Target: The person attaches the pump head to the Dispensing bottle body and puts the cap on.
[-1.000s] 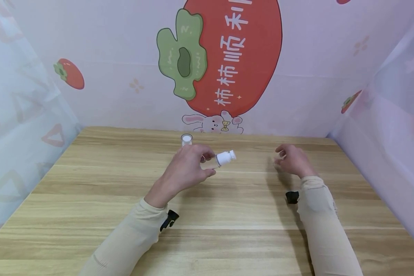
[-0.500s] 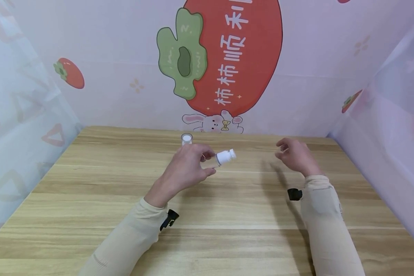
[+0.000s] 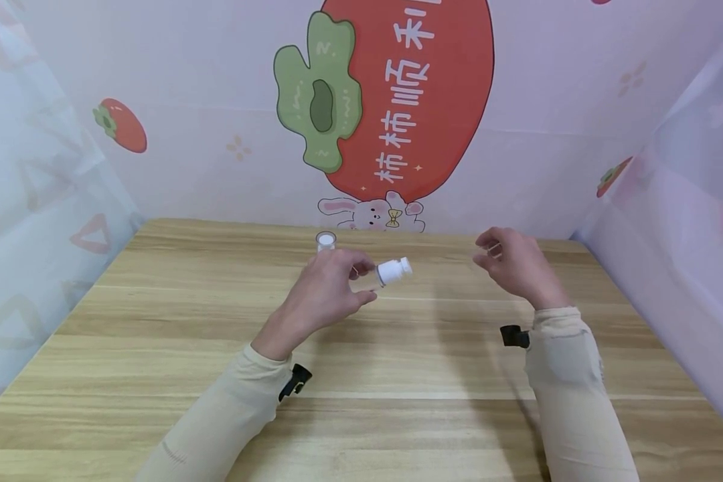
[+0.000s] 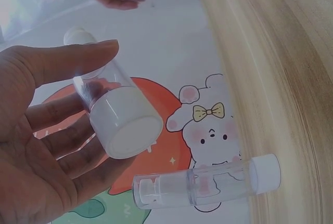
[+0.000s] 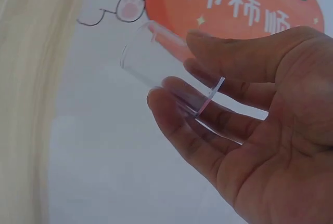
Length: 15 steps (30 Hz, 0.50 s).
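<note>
My left hand [image 3: 328, 291] holds a small clear pump bottle [image 4: 127, 122] tilted above the table, gripping it between thumb and fingers. Its white pump head [image 3: 391, 271] points right, bare of any cover, and its white base faces the left wrist camera. In my right hand [image 3: 518, 268] is a clear plastic cap [image 5: 156, 52], pinched near its rimmed end by the thumb and fingers. A second bottle [image 4: 208, 185] stands upright behind the left hand, with a clear cap over its white top [image 3: 326, 239]; the left hand partly hides it in the head view.
The wooden table [image 3: 361, 428] reaches back to a printed curtain [image 3: 205, 167] with persimmons and a rabbit. More curtain hangs along the left and right sides. A black wrist strap piece [image 3: 295, 381] sticks out from the left sleeve, another [image 3: 514, 336] from the right.
My right hand has risen and moved slightly away toward the curtain, still holding the clear cap. The left hand and its bottle have stayed nearly in place.
</note>
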Each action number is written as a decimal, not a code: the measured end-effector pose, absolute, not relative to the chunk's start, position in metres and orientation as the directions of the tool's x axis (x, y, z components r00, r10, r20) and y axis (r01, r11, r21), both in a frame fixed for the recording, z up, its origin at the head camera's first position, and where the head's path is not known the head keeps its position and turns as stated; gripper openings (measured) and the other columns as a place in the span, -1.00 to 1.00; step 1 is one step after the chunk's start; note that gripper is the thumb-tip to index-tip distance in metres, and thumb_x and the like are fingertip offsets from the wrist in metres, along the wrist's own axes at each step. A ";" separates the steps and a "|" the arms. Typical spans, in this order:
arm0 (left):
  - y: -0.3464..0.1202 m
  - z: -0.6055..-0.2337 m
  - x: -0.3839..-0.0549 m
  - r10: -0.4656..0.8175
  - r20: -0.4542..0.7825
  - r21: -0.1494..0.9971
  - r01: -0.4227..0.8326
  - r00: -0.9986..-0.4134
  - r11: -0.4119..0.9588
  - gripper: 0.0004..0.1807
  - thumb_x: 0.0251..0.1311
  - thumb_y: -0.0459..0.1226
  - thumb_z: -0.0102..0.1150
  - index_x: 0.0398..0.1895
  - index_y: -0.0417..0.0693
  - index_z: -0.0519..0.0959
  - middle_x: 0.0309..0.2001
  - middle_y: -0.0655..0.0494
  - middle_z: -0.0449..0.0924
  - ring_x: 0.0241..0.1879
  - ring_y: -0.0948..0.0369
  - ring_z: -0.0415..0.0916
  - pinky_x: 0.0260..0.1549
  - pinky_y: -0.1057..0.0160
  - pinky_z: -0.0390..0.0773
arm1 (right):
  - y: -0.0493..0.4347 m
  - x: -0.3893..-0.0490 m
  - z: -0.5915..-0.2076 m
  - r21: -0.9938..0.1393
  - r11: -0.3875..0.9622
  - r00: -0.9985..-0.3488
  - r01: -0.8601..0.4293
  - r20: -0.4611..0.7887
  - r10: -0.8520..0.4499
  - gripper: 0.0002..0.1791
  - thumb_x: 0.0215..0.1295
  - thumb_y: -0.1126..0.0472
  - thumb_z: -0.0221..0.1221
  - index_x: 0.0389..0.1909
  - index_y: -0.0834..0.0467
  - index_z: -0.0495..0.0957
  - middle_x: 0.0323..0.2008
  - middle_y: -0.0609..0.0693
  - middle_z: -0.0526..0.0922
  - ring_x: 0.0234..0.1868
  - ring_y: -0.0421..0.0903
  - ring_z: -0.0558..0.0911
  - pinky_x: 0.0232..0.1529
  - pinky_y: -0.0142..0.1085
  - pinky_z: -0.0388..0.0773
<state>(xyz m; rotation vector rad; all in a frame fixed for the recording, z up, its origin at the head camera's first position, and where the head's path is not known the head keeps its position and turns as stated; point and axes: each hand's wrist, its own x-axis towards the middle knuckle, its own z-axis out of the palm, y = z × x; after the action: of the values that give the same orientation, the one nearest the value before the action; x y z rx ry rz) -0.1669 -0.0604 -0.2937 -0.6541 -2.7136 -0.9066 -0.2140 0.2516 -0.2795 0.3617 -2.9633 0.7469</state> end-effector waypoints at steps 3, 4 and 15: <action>-0.061 -0.294 -0.167 0.341 0.331 0.523 0.472 -0.880 0.710 -0.61 -0.05 -0.30 0.61 -0.10 -0.17 0.75 -0.17 0.00 0.74 -0.19 0.06 0.68 -0.15 0.07 0.64 | 0.246 -0.208 -0.272 -0.468 0.844 -0.965 -0.261 0.151 -0.214 -0.67 0.40 0.27 0.24 0.10 0.33 0.55 0.04 0.27 0.63 0.02 0.23 0.64 0.02 0.11 0.56; -0.061 -0.294 -0.167 0.340 0.333 0.522 0.473 -0.879 0.710 -0.61 -0.05 -0.30 0.61 -0.10 -0.16 0.75 -0.17 0.00 0.74 -0.19 0.06 0.68 -0.15 0.07 0.64 | 0.244 -0.206 -0.270 -0.468 0.842 -0.963 -0.268 0.162 -0.217 -0.67 0.39 0.27 0.25 0.10 0.33 0.55 0.04 0.27 0.63 0.01 0.23 0.65 0.02 0.10 0.56; -0.061 -0.293 -0.167 0.332 0.344 0.520 0.472 -0.879 0.712 -0.61 -0.06 -0.31 0.62 -0.10 -0.16 0.75 -0.18 0.01 0.74 -0.22 0.11 0.65 -0.17 0.08 0.64 | 0.232 -0.196 -0.262 -0.486 0.783 -0.914 -0.388 0.309 -0.261 -0.70 0.29 0.38 0.31 0.03 0.31 0.60 -0.07 0.20 0.65 -0.09 0.13 0.69 -0.03 0.02 0.64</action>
<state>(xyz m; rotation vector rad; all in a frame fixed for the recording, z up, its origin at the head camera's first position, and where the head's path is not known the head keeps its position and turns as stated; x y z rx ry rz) -0.1668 -0.0612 -0.2935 -0.6417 -2.6935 -0.9090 -0.1961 0.2319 -0.2622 0.5081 -2.7502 0.8211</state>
